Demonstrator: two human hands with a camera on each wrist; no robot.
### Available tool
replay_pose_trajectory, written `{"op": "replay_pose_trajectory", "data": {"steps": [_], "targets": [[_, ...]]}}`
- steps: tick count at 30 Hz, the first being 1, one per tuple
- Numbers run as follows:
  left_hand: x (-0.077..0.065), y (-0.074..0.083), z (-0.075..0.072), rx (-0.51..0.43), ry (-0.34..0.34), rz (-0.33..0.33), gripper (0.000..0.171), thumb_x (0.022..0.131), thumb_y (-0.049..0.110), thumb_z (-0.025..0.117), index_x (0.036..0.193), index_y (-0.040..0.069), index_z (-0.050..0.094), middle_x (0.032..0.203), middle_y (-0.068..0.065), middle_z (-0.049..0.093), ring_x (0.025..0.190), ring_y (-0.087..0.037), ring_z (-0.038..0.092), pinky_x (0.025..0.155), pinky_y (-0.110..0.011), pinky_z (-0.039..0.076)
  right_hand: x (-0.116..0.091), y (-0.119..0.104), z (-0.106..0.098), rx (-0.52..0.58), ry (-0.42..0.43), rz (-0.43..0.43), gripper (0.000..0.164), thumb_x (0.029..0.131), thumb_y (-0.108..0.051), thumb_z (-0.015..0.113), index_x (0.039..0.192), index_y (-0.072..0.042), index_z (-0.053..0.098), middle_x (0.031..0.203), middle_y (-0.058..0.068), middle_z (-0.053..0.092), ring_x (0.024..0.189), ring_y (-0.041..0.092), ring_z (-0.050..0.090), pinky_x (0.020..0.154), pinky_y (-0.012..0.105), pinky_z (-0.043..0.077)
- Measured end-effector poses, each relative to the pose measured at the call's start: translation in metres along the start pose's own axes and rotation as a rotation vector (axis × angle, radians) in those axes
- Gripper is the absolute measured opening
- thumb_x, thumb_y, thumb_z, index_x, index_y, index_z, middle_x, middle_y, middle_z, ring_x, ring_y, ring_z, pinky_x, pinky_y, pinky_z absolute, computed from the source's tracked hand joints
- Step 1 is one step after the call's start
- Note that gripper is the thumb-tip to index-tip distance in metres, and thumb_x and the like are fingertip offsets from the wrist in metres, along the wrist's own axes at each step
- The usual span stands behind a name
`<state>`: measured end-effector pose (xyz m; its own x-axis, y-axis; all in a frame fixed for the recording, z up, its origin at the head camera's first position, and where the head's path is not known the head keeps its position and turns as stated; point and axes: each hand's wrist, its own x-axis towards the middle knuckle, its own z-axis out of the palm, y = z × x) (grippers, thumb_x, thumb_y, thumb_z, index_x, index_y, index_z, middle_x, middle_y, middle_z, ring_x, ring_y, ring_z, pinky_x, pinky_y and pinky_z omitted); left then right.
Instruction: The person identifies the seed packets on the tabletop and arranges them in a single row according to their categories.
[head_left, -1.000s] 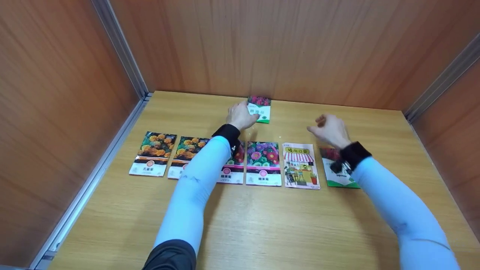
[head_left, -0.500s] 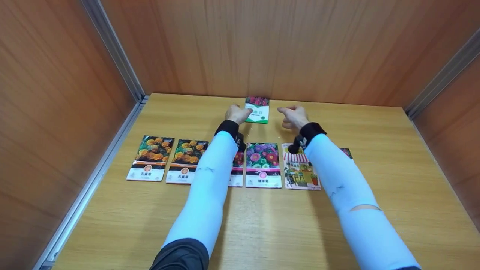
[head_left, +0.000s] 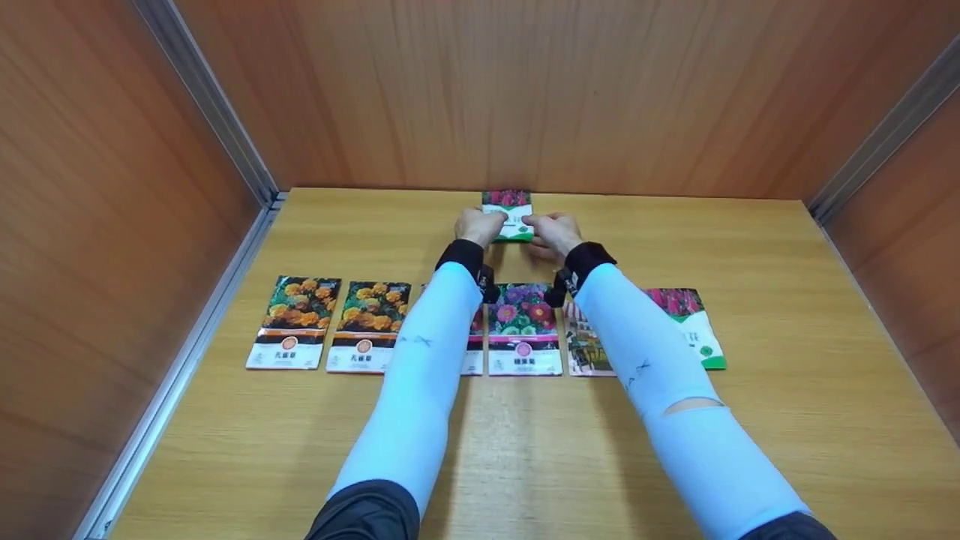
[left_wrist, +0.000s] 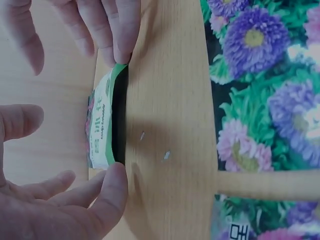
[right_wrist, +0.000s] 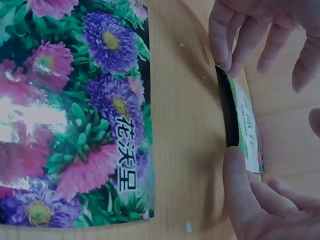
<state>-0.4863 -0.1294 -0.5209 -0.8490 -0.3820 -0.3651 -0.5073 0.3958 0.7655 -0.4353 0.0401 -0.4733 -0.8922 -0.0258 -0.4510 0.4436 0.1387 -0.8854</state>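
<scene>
A small seed packet (head_left: 517, 225), green and white with magenta flowers, lies by the back wall with a hand at each side. My left hand (head_left: 477, 226) pinches its left near corner, the thumb and fingertips right at the edge in the left wrist view. At the opposite corner my right hand (head_left: 556, 232) pinches likewise. Held between them, the packet (left_wrist: 102, 125) bows upward, and a dark gap shows under its near edge. Raised fingers (left_wrist: 22, 121) of the left hand stand apart from it.
Nearer me runs a row of seed packets: two orange marigold packets (head_left: 300, 315) (head_left: 369, 322), two pink and purple ones (head_left: 523, 330) (head_left: 475, 360), an illustrated one (head_left: 589, 352), and a green and white one (head_left: 697, 330). White specks (left_wrist: 167, 155) dot the table (head_left: 517, 435). Wooden walls (head_left: 487, 90) enclose it.
My right hand has swung left from above the row's right end to the back packet. My left hand has stayed beside that packet, whose near edge now bows up.
</scene>
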Motion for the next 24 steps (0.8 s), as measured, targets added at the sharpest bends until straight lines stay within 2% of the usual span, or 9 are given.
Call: {"op": "replay_pose_trajectory", "data": {"steps": [4, 7, 11, 14, 16, 17, 19, 20, 24], "targets": [[0.005, -0.014, 0.001, -0.015, 0.016, 0.011, 0.049, 0.098, 0.043, 0.081, 0.135, 0.011, 0.075, 0.134, -0.004, 0.076, 0.117, -0.019, 0.068, 0.092, -0.032, 0.060, 0.003, 0.004, -0.001, -0.047, -0.004, 0.010, 0.069, 0.110, -0.032, 0.073, 0.168, -0.008, 0.046, 0.166, 0.014, 0.061, 0.152, 0.029, 0.062, 0.121, 0.041, 0.058], [0.000, -0.023, 0.000, 0.028, 0.025, 0.018, 0.038, 0.099, 0.039, 0.081, 0.125, 0.010, 0.079, 0.127, -0.004, 0.078, 0.110, -0.019, 0.068, 0.086, -0.032, 0.060, 0.004, 0.009, -0.002, -0.071, 0.012, 0.014, 0.064, 0.109, -0.030, 0.074, 0.165, -0.008, 0.051, 0.164, 0.014, 0.062, 0.148, 0.029, 0.064, 0.119, 0.043, 0.059], [-0.014, -0.030, 0.001, 0.077, 0.048, 0.028, 0.035, 0.094, 0.034, 0.087, 0.119, 0.010, 0.082, 0.123, -0.006, 0.080, 0.109, -0.021, 0.069, 0.087, -0.033, 0.061, 0.005, 0.014, -0.002, -0.112, 0.075, 0.029, 0.057, 0.106, -0.025, 0.079, 0.158, -0.012, 0.060, 0.153, 0.011, 0.069, 0.117, 0.025, 0.074, 0.101, 0.043, 0.063], [-0.021, -0.032, 0.004, 0.037, 0.025, 0.026, 0.035, 0.092, 0.033, 0.091, 0.117, 0.011, 0.080, 0.120, -0.004, 0.080, 0.107, -0.020, 0.068, 0.086, -0.033, 0.060, 0.005, 0.015, -0.002, -0.099, 0.086, 0.019, 0.058, 0.103, -0.014, 0.081, 0.158, -0.014, 0.061, 0.144, 0.010, 0.073, 0.089, 0.019, 0.072, 0.084, 0.038, 0.061], [-0.027, -0.031, 0.005, 0.011, 0.001, 0.026, 0.032, 0.093, 0.033, 0.090, 0.114, 0.011, 0.081, 0.116, -0.004, 0.080, 0.103, -0.020, 0.068, 0.082, -0.033, 0.061, 0.004, 0.014, -0.001, -0.087, 0.055, -0.001, 0.060, 0.103, -0.006, 0.078, 0.159, -0.012, 0.059, 0.143, 0.012, 0.073, 0.081, 0.016, 0.070, 0.077, 0.033, 0.061], [-0.028, -0.030, 0.005, -0.004, -0.014, 0.024, 0.029, 0.094, 0.032, 0.089, 0.112, 0.011, 0.081, 0.114, -0.004, 0.079, 0.101, -0.020, 0.068, 0.079, -0.033, 0.060, 0.002, 0.014, -0.001, -0.081, 0.028, -0.014, 0.061, 0.103, -0.004, 0.076, 0.161, -0.010, 0.058, 0.145, 0.014, 0.072, 0.081, 0.015, 0.070, 0.075, 0.031, 0.061], [-0.042, -0.025, -0.002, -0.044, -0.049, 0.017, 0.028, 0.097, 0.032, 0.086, 0.113, 0.009, 0.080, 0.115, -0.006, 0.078, 0.101, -0.022, 0.068, 0.079, -0.033, 0.061, -0.001, 0.012, 0.001, -0.065, -0.028, -0.029, 0.058, 0.105, 0.000, 0.072, 0.161, -0.007, 0.057, 0.148, 0.017, 0.069, 0.084, 0.015, 0.069, 0.074, 0.026, 0.061], [-0.043, -0.024, -0.003, -0.039, -0.042, 0.012, 0.029, 0.097, 0.033, 0.085, 0.110, 0.008, 0.080, 0.111, -0.007, 0.078, 0.098, -0.022, 0.068, 0.076, -0.032, 0.061, -0.003, 0.012, 0.002, -0.055, -0.055, -0.037, 0.056, 0.106, 0.001, 0.070, 0.160, -0.005, 0.056, 0.148, 0.017, 0.068, 0.087, 0.015, 0.069, 0.074, 0.024, 0.061], [-0.070, -0.018, -0.024, -0.121, -0.077, 0.005, 0.046, 0.105, 0.043, 0.076, 0.132, 0.005, 0.075, 0.130, -0.010, 0.074, 0.115, -0.023, 0.067, 0.097, -0.034, 0.061, -0.010, 0.010, 0.002, -0.024, -0.141, -0.083, 0.050, 0.107, 0.001, 0.067, 0.156, -0.004, 0.059, 0.138, 0.016, 0.067, 0.092, 0.017, 0.068, 0.074, 0.022, 0.062]]}}
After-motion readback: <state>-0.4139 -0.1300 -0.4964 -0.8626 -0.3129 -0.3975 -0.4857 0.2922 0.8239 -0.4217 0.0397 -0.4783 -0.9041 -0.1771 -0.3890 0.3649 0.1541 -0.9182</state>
